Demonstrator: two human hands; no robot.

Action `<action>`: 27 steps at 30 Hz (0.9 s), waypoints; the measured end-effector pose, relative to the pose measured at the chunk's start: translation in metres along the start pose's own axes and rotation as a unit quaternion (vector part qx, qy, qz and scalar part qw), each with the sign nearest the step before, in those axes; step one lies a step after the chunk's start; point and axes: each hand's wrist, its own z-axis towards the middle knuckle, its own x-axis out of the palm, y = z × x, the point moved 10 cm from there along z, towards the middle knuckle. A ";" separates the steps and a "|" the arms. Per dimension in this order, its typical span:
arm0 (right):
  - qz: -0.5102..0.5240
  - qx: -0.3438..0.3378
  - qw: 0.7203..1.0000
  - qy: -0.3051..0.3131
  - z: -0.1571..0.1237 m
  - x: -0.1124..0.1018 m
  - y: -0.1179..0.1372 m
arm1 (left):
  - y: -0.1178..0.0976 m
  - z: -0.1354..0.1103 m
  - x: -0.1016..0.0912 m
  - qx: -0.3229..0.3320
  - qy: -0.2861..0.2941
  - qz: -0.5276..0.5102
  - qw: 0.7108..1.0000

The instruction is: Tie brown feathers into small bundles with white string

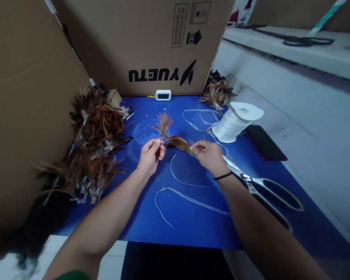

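Note:
My left hand (pixel 152 153) pinches a small upright tuft of reddish-brown feathers (pixel 163 123) by its base, above the middle of the blue tabletop (pixel 151 221). To its right, my right hand (pixel 205 153) has thumb and fingers closed at the end of a longer brown feather bundle (pixel 177 142), whose tips point left toward my left hand. Thin white ribbon (pixel 192 200) lies in loose curves on the table below both hands. Large scissors (pixel 247 179) rest beside my right wrist, partly hidden by my forearm.
A heap of brown feathers (pixel 96 132) fills the left side; a smaller pile (pixel 218 93) is back right. A white ribbon spool (pixel 236 122) stands near a dark phone (pixel 265 142). Behind are a small white digital display (pixel 163 95) and a cardboard box (pixel 146 42).

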 end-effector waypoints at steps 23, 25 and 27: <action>0.147 0.044 0.988 0.034 0.004 0.018 -0.021 | 0.006 -0.003 0.005 -0.022 0.018 0.009 1.000; 0.137 0.046 0.989 0.030 0.005 0.015 -0.021 | 0.007 -0.004 0.007 -0.026 0.026 0.012 0.999; 0.116 0.051 0.992 0.027 0.005 0.012 -0.018 | 0.007 -0.005 0.009 -0.028 0.030 0.016 0.999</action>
